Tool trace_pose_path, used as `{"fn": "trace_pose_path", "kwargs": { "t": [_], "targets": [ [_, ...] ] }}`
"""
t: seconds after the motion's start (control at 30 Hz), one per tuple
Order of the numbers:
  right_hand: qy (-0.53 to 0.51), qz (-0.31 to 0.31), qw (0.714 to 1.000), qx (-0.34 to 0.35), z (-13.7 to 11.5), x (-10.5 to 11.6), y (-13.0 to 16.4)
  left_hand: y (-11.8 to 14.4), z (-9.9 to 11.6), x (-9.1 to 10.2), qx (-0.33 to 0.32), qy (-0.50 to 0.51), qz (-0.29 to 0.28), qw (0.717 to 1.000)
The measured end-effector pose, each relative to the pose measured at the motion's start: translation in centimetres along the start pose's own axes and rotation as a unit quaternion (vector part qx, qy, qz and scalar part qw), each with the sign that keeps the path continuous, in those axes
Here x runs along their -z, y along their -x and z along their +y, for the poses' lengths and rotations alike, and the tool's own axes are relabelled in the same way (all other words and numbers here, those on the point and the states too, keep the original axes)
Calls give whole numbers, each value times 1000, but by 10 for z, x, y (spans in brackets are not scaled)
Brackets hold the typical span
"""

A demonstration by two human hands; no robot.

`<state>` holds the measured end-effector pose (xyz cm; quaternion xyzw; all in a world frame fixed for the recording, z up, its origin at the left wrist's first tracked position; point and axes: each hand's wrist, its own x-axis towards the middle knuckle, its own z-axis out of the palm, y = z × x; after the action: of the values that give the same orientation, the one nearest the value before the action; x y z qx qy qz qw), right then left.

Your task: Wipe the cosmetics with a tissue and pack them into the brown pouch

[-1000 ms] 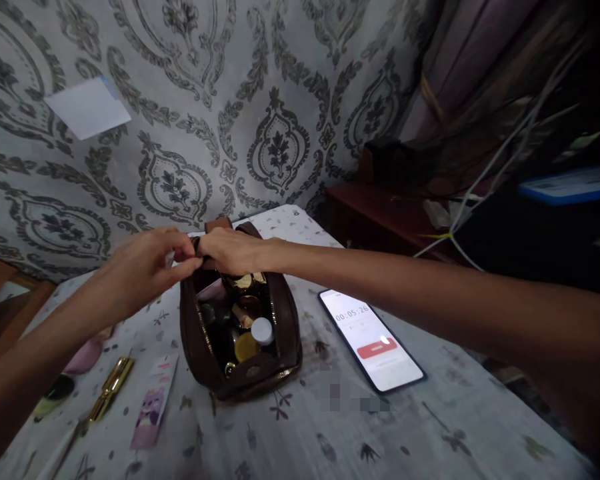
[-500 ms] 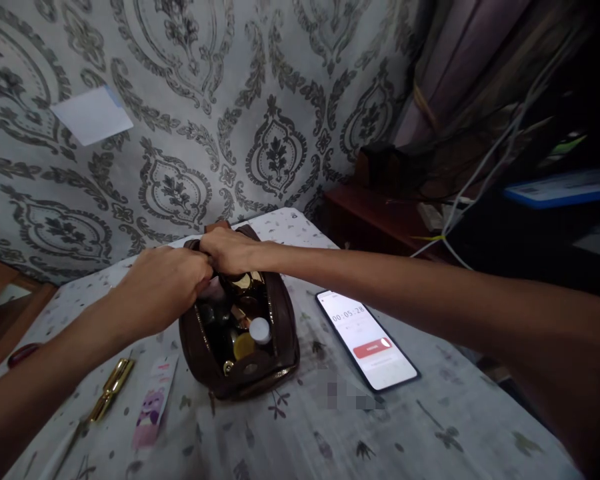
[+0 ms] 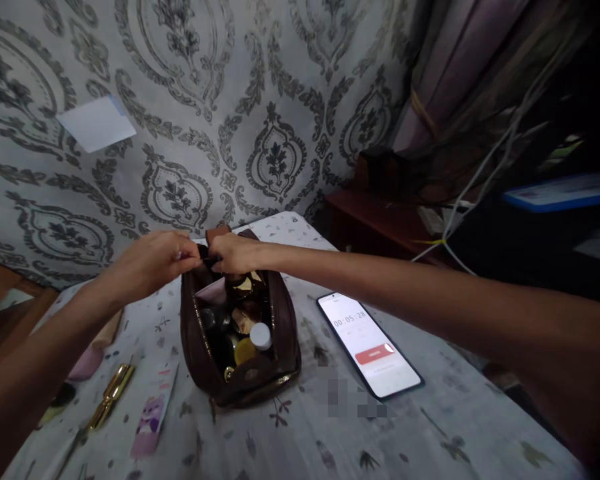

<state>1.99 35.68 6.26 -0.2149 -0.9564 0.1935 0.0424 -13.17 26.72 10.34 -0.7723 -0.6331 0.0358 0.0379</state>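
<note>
A brown makeup bag [image 3: 286,313] stands unzipped on the bed, with its mouth wide open. Inside are a white round cap [image 3: 261,336], a yellow round lid [image 3: 245,351], a pale pink item [image 3: 213,291] and several gold and dark cosmetics. My left hand [image 3: 155,261] pinches the bag's far left rim between thumb and fingers. Across the far end of the opening, my right hand [image 3: 235,253] is closed with curled fingers on the bag's edge. Its fingertips are partly hidden inside, close to my left fingers.
A phone [image 3: 370,347] showing a timer lies right of the bag. At left lie a gold tube [image 3: 111,396], a pink cartoon-printed tube [image 3: 150,420] and a pink item [image 3: 86,362] beside my forearm. White cables [image 3: 480,170] hang at the right. A patterned wall rises behind.
My left hand has lifted and shifted slightly away from the bag's opening, showing more of the pink item inside. My right hand stays at the far end. The view has shifted slightly.
</note>
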Motion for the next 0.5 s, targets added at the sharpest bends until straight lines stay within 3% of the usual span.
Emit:
{"fn": "trace_pose_path", "kwargs": {
  "t": [0.1,0.33,0.5],
  "targets": [
    [16,-21,1000,-9,-2,4,1,-8,0,5,35,-55,-32,997],
    [47,-16,999,-19,-10,9,3,-30,33,6,49,-198,-129,970],
    [59,-23,998,14,-5,7,1,-29,28,4,78,-211,-105,969]
  ]
}}
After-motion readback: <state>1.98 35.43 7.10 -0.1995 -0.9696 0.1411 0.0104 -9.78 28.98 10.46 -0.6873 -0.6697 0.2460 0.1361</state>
